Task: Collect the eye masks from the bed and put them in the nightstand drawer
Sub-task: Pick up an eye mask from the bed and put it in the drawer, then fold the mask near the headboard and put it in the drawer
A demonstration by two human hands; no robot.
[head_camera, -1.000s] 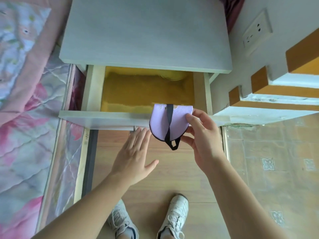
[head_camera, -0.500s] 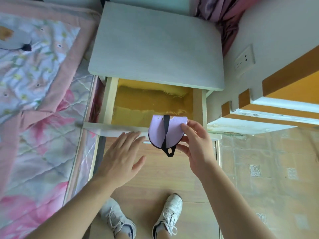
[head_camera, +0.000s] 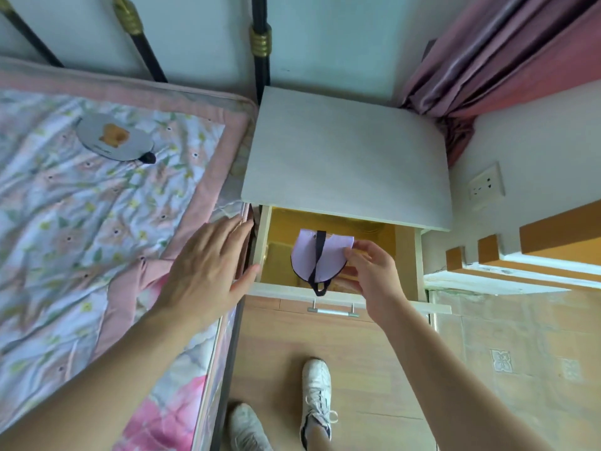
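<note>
A bed (head_camera: 97,222) with a floral quilt fills the left, a grey eye mask (head_camera: 113,138) lying on it. Beside it stands the nightstand (head_camera: 348,157), its drawer (head_camera: 406,255) open. The left hand (head_camera: 208,268) hovers with flat, spread fingers over the bed's edge. The right hand (head_camera: 370,271) pinches a folded lilac eye mask (head_camera: 317,258) above the drawer.

My left hand (head_camera: 208,265) reaches forward with the palm down, its fingers (head_camera: 234,232) straight and slightly spread, the thumb angled out to the right; it grips nothing. My left forearm runs up from the lower left corner. My right hand (head_camera: 370,275) is raised ahead of me, thumb and fingers (head_camera: 354,255) pinching the folded lilac eye mask (head_camera: 309,258) by its right edge. My right forearm comes in from the lower right, both arms bare.
</note>
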